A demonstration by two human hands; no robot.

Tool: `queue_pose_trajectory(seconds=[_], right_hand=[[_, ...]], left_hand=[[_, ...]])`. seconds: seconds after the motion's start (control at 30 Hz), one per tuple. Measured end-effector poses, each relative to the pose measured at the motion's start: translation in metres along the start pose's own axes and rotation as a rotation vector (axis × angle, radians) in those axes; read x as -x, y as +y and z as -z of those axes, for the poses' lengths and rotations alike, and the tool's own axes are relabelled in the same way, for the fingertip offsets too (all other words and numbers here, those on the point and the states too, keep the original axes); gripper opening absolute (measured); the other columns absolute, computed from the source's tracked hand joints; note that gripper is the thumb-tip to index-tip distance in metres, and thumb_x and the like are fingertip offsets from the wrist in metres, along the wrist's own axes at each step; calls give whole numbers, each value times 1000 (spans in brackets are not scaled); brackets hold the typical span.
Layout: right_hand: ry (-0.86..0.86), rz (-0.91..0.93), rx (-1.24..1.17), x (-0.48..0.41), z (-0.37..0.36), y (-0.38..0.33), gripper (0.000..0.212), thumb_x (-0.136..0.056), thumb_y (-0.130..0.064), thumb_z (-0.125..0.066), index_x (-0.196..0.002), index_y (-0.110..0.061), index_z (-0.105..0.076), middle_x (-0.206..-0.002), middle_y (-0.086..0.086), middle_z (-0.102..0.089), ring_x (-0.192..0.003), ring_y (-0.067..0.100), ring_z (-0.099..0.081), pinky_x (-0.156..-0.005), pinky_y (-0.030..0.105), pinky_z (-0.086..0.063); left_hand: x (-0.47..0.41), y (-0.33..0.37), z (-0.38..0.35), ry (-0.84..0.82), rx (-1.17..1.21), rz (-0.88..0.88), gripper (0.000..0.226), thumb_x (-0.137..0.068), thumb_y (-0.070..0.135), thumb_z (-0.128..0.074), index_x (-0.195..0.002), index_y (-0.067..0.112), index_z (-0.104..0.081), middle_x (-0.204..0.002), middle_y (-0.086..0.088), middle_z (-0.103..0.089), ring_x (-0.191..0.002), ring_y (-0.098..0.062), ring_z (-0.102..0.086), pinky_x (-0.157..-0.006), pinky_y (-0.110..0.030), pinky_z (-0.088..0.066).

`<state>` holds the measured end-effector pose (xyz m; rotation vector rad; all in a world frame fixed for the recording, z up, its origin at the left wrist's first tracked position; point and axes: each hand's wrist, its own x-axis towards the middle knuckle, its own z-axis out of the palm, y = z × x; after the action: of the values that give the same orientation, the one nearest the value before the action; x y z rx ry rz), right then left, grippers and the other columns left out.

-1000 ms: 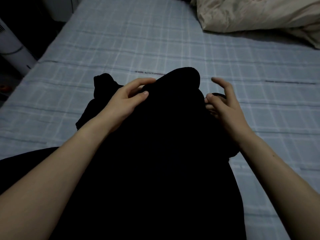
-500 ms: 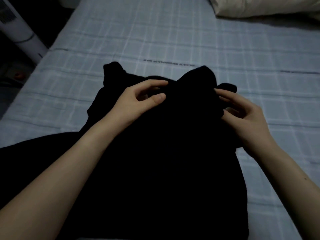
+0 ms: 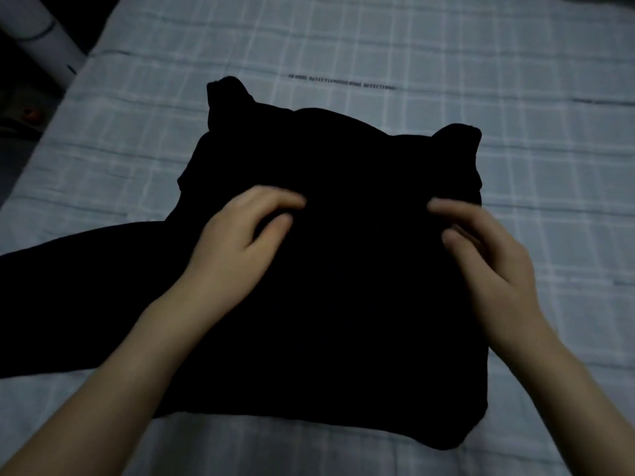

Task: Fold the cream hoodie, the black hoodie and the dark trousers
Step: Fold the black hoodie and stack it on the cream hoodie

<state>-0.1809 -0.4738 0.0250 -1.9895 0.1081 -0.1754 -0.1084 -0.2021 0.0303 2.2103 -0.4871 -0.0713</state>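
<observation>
Black hoodie (image 3: 343,286) lies bundled on the checked bed sheet (image 3: 446,46), mid-fold. Left hand (image 3: 240,235) and right hand (image 3: 481,249) rest on top, fingers loosely curled, pinching nothing I can see. Next: grip far edge, fold toward body.

Both hands (image 3: 360,249) rest on black hoodie (image 3: 343,304).

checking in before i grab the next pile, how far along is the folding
Partly done, it seems. The black garment lies in a rough squared bundle on the checked sheet. In hand: left hand and right hand rest on it, fingers curled, blurred. Left: dark fabric trails out left, unfolded. No cream hoodie is in view.
</observation>
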Motion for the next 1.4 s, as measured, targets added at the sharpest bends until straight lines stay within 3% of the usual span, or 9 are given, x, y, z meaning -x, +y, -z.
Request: queue_pose_trajectory(seconds=[0.17, 0.3, 0.37, 0.5, 0.6, 0.8, 1.0, 1.23, 1.4], right_hand=[[-130, 60, 550, 5, -69, 22, 53, -101, -48, -26, -151, -34, -36, -158, 11, -32, -148, 31, -25, -121, 48, -19], [-358, 67, 885, 41, -86, 64, 56, -102, -56, -15, -156, -40, -21, -165, 13, -14, -153, 33, -5, -121, 56, -13], [-304, 52, 726, 35, -79, 58, 56, -102, -55, -20, -154, -38, -28, -164, 10, -20, -153, 29, -8, -122, 53, -12], [-84, 80, 524, -7, -58, 44, 53, -100, -44, -36, -151, -29, -39, -157, 5, -35, -147, 28, -25, -120, 49, -22], [-72, 134, 620, -61, -53, 55, 52, -100, -35, -40, -151, -25, -40, -154, 6, -42, -146, 31, -29, -118, 52, -25], [-189, 60, 777, -156, -57, 94, 48, -103, -34, -46, -150, -23, -41, -149, 5, -49, -144, 29, -34, -119, 50, -20], [-59, -7, 543, -160, -68, 109, 28, -97, -25, -61, -122, -15, -67, -119, 7, -69, -115, 28, -58, -106, 42, -38], [248, 105, 355, -222, -46, 72, 18, -89, -22, -58, -100, -17, -71, -102, 0, -70, -104, 24, -62, -96, 44, -45], [63, -25, 662, -263, -53, 86, 32, -94, -29, -55, -120, -16, -66, -122, 12, -64, -120, 35, -54, -106, 50, -37]], left_hand=[[16, -11, -65, -239, -473, 8, 55, -98, 54, -20, -150, 39, -29, -161, 11, -21, -150, -20, -13, -120, -52, -14], [64, -50, -83, -412, -593, 18, 56, -100, 52, -20, -154, 41, -11, -164, 13, 1, -151, -13, 8, -121, -52, -11], [53, -48, -75, -397, -468, 13, 54, -99, 52, -18, -153, 41, -21, -163, 14, -6, -151, -12, 2, -122, -48, -6], [0, -42, -57, -34, -398, -155, 42, -99, 35, -37, -131, 21, -60, -141, 2, -53, -129, -26, -46, -109, -49, -34], [-60, -51, -56, 40, -434, -137, 47, -97, 40, -37, -137, 21, -55, -143, -1, -51, -131, -26, -44, -111, -49, -32], [-168, -108, -64, -131, -523, 23, 47, -103, 42, -38, -148, 30, -38, -155, 4, -37, -147, -21, -23, -119, -44, -12], [-161, -125, -82, 135, -302, -49, 33, -90, 39, -56, -115, 25, -71, -116, 4, -70, -124, -21, -55, -107, -46, -37], [-225, -86, -53, 309, -91, -101, 24, -89, 29, -61, -105, 15, -72, -104, -1, -71, -101, -15, -63, -91, -30, -46], [-260, -94, -63, 71, -376, 114, 40, -94, 38, -52, -129, 22, -60, -133, -5, -60, -125, -28, -53, -106, -46, -38]])
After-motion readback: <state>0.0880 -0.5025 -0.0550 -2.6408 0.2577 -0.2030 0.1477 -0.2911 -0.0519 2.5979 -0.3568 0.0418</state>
